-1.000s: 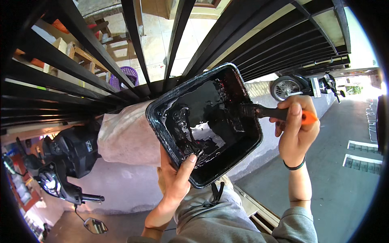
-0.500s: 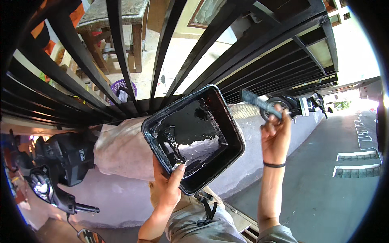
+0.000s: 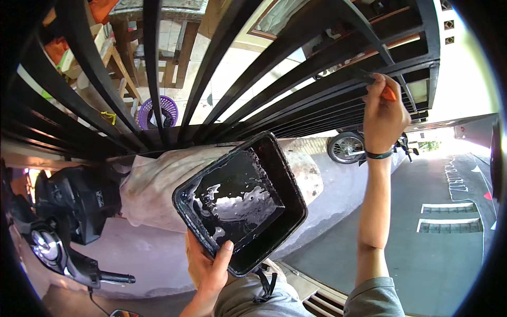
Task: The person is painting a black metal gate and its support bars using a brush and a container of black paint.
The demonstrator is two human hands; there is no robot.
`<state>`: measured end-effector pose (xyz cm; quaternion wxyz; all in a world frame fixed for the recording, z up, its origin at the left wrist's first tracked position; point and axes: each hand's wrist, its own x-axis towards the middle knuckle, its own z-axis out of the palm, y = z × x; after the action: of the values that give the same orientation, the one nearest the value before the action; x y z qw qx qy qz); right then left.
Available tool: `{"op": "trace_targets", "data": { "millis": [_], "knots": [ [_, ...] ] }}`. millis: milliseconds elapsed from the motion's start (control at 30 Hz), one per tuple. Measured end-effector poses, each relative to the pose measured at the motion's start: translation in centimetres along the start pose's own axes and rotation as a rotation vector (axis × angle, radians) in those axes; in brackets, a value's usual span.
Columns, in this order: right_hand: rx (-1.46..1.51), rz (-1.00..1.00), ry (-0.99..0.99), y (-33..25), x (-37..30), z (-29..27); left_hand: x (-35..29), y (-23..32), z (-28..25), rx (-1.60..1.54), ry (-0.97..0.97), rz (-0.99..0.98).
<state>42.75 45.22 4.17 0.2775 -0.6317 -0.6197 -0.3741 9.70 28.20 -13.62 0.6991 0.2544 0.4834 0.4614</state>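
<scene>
A black, metal, slatted fence [image 3: 151, 68] is running along the top of a pale grey wall [image 3: 142, 248], with a stained, pinkish-beige cloth [image 3: 153, 190] draping over the wall. Behind the slats, a purple, perforated basket [image 3: 168, 103] is standing on a tiled floor near a worn wooden table [image 3: 158, 6]. A grey paved road [image 3: 422, 264] is extending on the right.

A black, four-sided, open tray [image 3: 280, 164] containing glossy black liquid [image 3: 232, 206] is sitting in the left hand [image 3: 208, 264], before the cloth. One corner is pointing up toward the fence; its longer axis is not clear. The left fingers are clasping the lower-left rim, thumb on top.

The right hand's [image 3: 384, 113] fingers are pinching a dark, orange-ended brush [image 3: 389, 94]; its long axis is slanting from upper left to lower right, orange end lower. Whether the bristles are contacting the slats is unclear.
</scene>
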Motion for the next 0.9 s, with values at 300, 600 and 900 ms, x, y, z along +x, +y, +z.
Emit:
{"op": "trace_targets", "data": {
  "millis": [300,600,900],
  "knots": [
    [-0.350,-0.492,-0.274,-2.9,-0.6,-2.2,0.2,1.4,-4.1,-0.148,-0.002,-0.061],
    [0.042,-0.217,-0.397,-1.9,-0.7,-1.2,0.3,2.6,-4.9,-0.300,0.028,-0.050],
    [-0.438,-0.497,-0.335,-3.7,0.7,-2.6,0.4,2.8,-6.0,-0.284,0.058,-0.029]
  ]
}}
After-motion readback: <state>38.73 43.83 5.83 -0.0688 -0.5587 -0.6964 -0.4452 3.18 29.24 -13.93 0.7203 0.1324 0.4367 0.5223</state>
